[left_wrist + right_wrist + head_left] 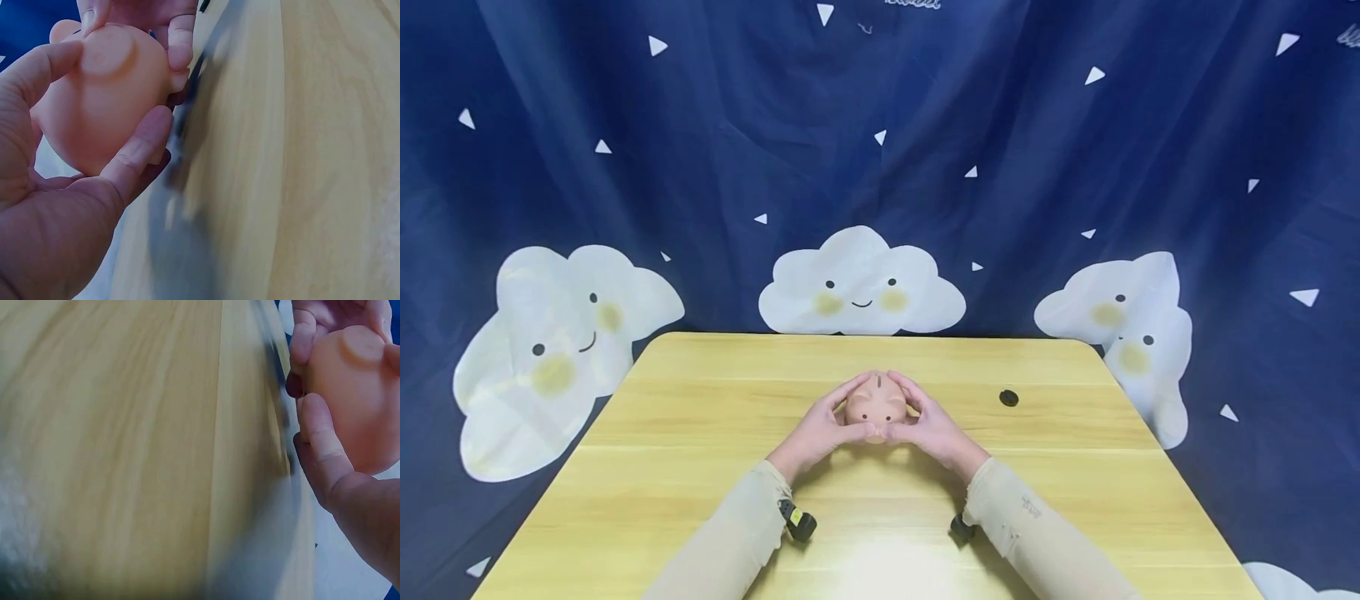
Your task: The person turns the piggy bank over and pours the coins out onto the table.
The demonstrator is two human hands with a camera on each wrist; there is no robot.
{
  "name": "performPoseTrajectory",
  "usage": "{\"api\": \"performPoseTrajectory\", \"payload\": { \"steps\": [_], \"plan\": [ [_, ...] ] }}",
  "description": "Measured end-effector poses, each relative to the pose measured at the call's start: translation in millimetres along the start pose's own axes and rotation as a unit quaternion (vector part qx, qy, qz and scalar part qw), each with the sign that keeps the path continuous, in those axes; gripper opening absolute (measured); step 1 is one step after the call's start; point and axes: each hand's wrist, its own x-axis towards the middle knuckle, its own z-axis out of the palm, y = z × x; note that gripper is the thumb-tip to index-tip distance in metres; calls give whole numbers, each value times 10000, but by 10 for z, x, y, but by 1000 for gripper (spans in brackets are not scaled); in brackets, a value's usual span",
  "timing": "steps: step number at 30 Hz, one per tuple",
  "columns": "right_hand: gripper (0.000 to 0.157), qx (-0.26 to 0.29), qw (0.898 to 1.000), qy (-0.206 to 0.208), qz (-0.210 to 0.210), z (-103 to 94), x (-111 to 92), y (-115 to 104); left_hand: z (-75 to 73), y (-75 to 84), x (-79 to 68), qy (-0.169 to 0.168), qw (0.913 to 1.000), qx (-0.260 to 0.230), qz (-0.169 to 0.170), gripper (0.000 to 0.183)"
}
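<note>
Piggy bank (876,402) over mid-table (700,467) | midway between left hand (822,427) and right hand (931,427), neither nearer | both hands' fingers clamped round its sides, thumbs at snout (107,51) | slot (879,381) farther off

between the left grip (818,429) and right grip (936,427), the piggy bank (877,407) looks smooth, matt, plastic-like. beneath both, the tabletop (715,417) is smooth, wood-grained, softly glossy. the sleeves (730,533) behind them are matt cloth; the curtain (925,92) beyond is creased cloth. right of the right grip, the disc (1009,398) resembles plastic.
</note>
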Motion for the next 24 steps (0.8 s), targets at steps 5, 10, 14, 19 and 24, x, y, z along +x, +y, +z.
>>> {"api": "performPoseTrajectory", "payload": {
  "steps": [5,10,14,19,24],
  "plan": [
    [100,-12,10000,47,68,-10,12,-2,-18,5,15,19,9999,145,-16,92],
    [100,-32,9999,30,145,-4,16,23,-6,4,-8,85,9998,157,-110,93],
    [100,-155,9998,21,133,33,-35,-99,23,65,-55,88,9999,60,-129,91],
    [100,-556,9946,134,-868,72,-138,-382,46,362,-142,213,9952,661,686,92],
    [101,-672,9959,-71,-602,42,-114,-320,-8,349,-103,-38,9964,821,212,99]
  ]
}}
